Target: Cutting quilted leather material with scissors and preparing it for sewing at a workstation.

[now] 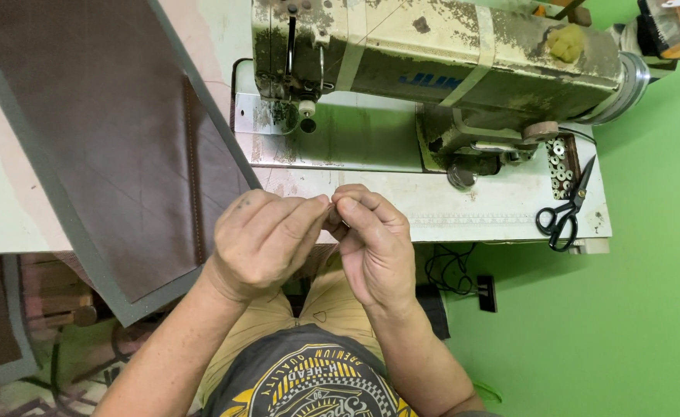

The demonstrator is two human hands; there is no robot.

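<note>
Sewing table (502, 208): hands (328, 239) pinch something tiny between touching fingertips.

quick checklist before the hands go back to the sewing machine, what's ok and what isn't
1. Hands together: left hand and right hand meet fingertip to fingertip: ok.
2. What they pinch: too small to make out: cannot tell.
3. Needle area of the sewing machine free of fabric: ok.
4. Brown leather panel lies flat left of the machine, overhanging the table edge: ok.
5. Scissors on the bed, apart from both hands: ok.
</note>
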